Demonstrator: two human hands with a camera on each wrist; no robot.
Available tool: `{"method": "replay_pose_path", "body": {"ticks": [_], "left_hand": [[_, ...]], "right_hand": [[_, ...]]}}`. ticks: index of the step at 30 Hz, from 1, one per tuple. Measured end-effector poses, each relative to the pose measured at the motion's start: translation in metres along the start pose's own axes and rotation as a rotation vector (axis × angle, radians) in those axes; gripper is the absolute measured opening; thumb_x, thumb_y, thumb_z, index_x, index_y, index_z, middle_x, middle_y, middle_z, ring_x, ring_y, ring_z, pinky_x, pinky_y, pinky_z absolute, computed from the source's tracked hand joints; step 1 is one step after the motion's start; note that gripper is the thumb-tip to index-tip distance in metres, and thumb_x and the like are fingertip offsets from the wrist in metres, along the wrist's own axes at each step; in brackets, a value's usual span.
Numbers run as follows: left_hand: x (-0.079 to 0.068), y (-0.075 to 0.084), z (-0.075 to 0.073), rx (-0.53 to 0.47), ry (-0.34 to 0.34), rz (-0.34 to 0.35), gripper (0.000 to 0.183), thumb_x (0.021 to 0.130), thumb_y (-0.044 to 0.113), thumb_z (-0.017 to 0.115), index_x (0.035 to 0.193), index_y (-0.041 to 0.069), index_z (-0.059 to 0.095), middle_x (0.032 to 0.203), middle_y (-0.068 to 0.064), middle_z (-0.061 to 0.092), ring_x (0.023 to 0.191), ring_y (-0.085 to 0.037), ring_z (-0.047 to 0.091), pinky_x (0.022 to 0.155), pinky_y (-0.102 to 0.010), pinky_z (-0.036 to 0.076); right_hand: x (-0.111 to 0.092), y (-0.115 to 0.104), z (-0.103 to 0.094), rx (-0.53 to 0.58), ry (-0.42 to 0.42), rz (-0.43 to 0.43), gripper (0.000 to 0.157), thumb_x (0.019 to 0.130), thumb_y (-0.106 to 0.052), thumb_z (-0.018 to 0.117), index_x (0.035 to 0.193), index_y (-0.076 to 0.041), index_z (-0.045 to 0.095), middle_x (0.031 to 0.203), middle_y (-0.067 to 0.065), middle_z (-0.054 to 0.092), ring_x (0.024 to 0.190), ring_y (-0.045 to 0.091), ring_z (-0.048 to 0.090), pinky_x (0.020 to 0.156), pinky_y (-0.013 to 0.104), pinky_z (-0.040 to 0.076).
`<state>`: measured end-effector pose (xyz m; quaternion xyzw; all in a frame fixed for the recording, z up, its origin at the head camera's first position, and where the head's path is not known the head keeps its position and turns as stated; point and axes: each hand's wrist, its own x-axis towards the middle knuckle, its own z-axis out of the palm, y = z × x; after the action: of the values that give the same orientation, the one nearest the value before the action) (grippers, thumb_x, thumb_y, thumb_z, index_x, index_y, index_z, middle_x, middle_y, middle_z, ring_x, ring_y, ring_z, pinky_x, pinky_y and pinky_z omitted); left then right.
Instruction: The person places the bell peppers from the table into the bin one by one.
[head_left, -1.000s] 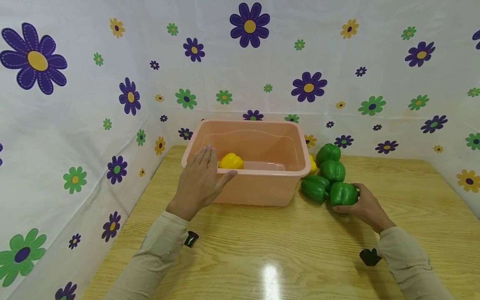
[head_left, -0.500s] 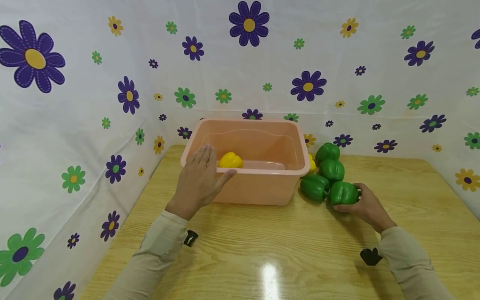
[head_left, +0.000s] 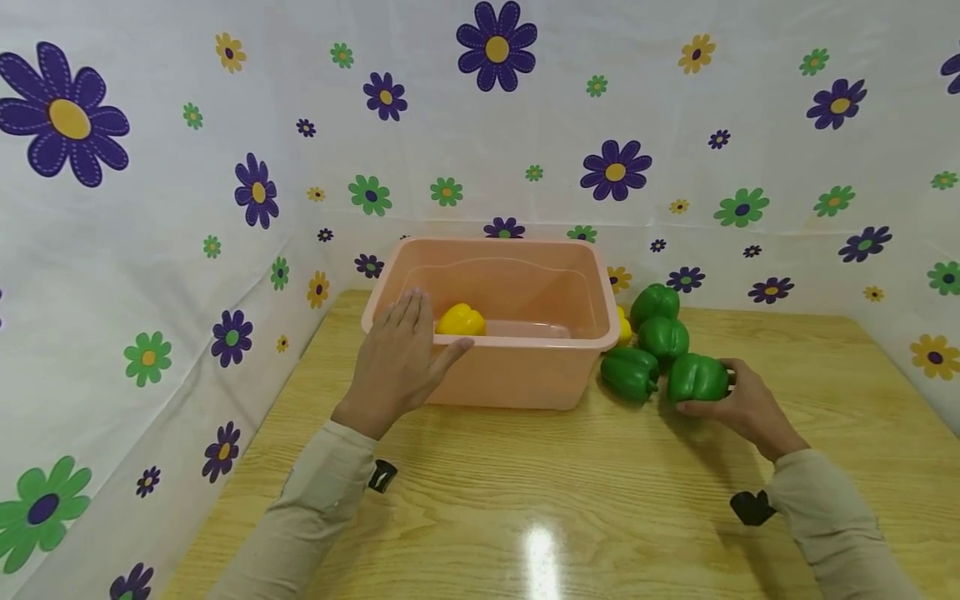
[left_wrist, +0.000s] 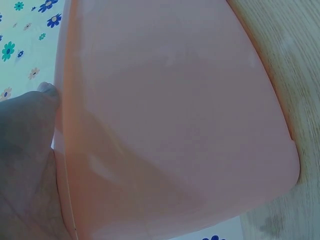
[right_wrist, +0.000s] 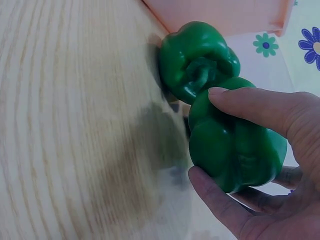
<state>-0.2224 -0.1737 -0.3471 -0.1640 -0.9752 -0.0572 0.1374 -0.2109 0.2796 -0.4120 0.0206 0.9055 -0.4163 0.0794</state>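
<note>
My left hand [head_left: 395, 358] lies flat across the front left rim of a pink plastic tub [head_left: 517, 375], fingers straight and thumb along the edge. Inside the tub sits one yellow bell pepper [head_left: 462, 321]. With thumb and fingers my right hand [head_left: 752, 410] grips a green bell pepper [head_left: 697, 379], right of the tub. In the right wrist view the thumb lies on one side of this pepper and the fingers on the other. Beside it a second green bell pepper [right_wrist: 197, 60] rests on its side, stem toward the held one.
Two more green bell peppers, a nearer one [head_left: 663, 339] and a farther one [head_left: 656, 307], stand right of the tub. A yellow pepper [head_left: 624, 327] is partly hidden behind the tub's corner. A flowered cloth [head_left: 540, 125] rises behind the wooden table [head_left: 480, 492].
My right hand has shifted slightly right and back with the green bell pepper, which now stands apart from the pepper to its left. The left hand has stayed put.
</note>
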Motion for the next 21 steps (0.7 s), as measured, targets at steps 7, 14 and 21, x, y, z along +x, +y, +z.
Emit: {"method": "replay_pose_path", "body": {"ticks": [7,14,21], "left_hand": [[0.000,-0.001,0.000,0.007,0.007,0.004,0.094,0.101,0.066,0.039,0.153,-0.012,0.028,0.160,-0.028,0.029,0.150,-0.039,0.026,0.124,-0.049,0.018],[0.000,-0.001,-0.001,-0.008,-0.001,0.001,0.095,0.101,0.066,0.039,0.154,-0.012,0.027,0.161,-0.028,0.027,0.150,-0.039,0.024,0.124,-0.049,0.017],[0.000,-0.001,-0.002,-0.012,-0.019,-0.005,0.095,0.101,0.066,0.039,0.154,-0.012,0.025,0.162,-0.027,0.025,0.151,-0.038,0.023,0.124,-0.048,0.015]], "right_hand": [[-0.001,-0.005,-0.007,0.004,0.026,-0.027,0.110,0.086,-0.037,0.081,0.152,0.016,0.011,0.141,0.040,0.035,0.121,0.050,0.047,0.095,0.056,0.050],[-0.003,-0.009,-0.012,0.034,0.052,-0.031,0.109,0.087,-0.037,0.081,0.153,0.016,0.011,0.143,0.040,0.033,0.121,0.049,0.047,0.093,0.053,0.051],[-0.004,-0.016,-0.015,0.106,0.069,-0.049,0.107,0.089,-0.038,0.079,0.155,0.013,0.012,0.147,0.038,0.030,0.125,0.048,0.046,0.090,0.042,0.051]]}}
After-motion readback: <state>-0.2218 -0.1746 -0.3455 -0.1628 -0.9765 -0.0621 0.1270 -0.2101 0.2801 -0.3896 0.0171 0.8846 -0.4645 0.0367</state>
